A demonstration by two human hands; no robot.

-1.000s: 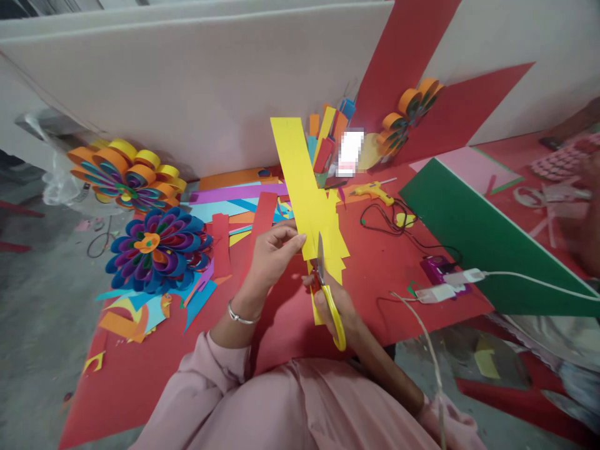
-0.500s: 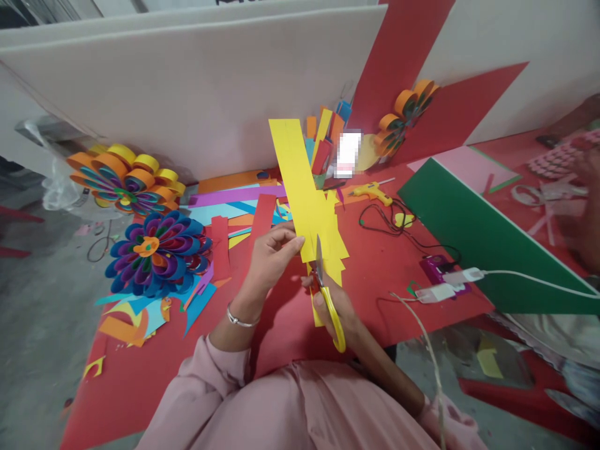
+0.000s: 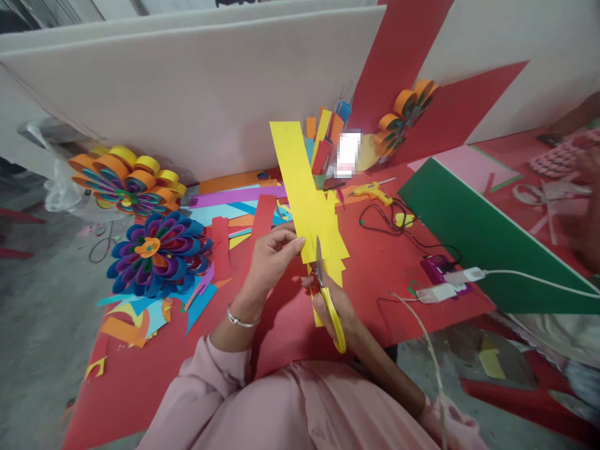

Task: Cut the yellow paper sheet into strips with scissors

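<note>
My left hand pinches the lower left edge of a long yellow paper strip between thumb and fingers. The strip is held upright and leans a little to the left. My right hand is closed round the yellow handles of a pair of scissors. Their blades point up at the strip's lower end, right of my left thumb. Behind and below the strip lie more yellow paper pieces with jagged edges, partly hidden by my hands and the strip.
Left on the red table are a blue and purple paper flower, an orange one and paper scraps. To the right lie a yellow glue gun, a purple power socket and a green board. A co-worker's arm shows far right.
Almost nothing differs. The view has shifted very slightly; both hands, the strip and the scissors keep their positions.
</note>
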